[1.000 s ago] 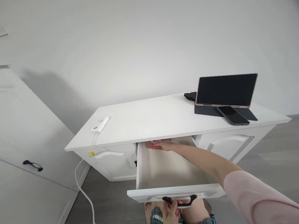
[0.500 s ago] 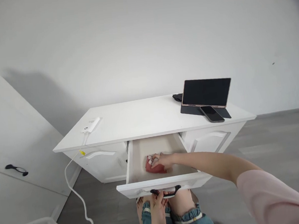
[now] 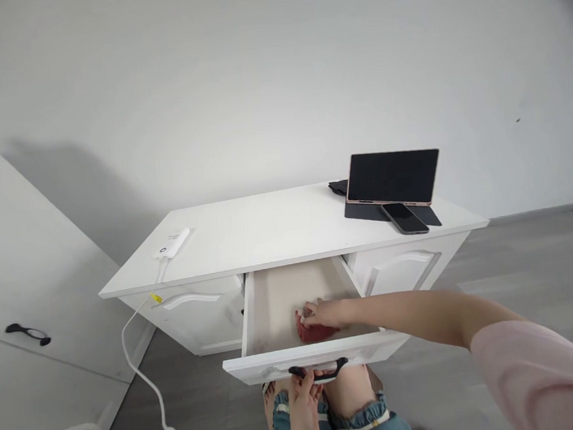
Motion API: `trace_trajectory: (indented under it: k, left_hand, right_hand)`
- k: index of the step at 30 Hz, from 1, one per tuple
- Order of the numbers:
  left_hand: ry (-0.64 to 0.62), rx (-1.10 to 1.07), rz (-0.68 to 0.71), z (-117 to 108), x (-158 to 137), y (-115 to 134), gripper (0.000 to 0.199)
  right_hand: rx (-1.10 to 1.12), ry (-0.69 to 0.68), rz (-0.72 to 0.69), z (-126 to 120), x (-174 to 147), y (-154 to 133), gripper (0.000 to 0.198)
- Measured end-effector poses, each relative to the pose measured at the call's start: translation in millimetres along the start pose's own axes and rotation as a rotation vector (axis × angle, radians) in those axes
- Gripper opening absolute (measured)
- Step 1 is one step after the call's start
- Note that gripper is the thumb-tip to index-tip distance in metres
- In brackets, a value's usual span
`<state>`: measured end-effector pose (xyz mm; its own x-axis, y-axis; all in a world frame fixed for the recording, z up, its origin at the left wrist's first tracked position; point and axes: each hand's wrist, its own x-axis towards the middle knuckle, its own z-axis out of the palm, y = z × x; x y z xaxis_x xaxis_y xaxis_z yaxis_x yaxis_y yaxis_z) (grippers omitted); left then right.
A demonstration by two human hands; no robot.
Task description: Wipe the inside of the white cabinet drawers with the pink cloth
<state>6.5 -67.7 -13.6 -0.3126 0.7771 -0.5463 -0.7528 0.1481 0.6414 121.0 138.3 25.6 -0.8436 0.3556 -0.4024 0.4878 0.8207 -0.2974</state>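
A white drawer (image 3: 278,293) is pulled out from the middle of a white cabinet (image 3: 257,227). Inside it, near the front right, my right hand (image 3: 325,313) is closed on a bunched red cloth (image 3: 315,331) with pale patches, pressed against the drawer's bottom. Part of the cloth is hidden under the fingers. Below the drawer front, my left hand (image 3: 304,389) has its fingers wrapped round the black handle (image 3: 337,369).
On the cabinet top stand a tablet (image 3: 394,177) and a phone (image 3: 405,218) to the right, with a black item (image 3: 338,188) behind. A white power strip (image 3: 173,244) lies left, its cable (image 3: 154,387) hanging to the floor. A tall white cupboard (image 3: 21,278) flanks the left.
My right hand has moved the red cloth right and toward the drawer front. My left hand stays on the handle, and the drawer is pulled out about as far as before.
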Motion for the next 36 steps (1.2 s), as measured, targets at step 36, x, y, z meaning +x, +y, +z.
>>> trace_trajectory:
  k: [36]
  left_hand:
    - [0.0, 0.056, 0.001, -6.7, 7.8, -6.3, 0.028]
  right_hand:
    - [-0.071, 0.093, 0.472, -40.3, 15.1, 71.4, 0.083]
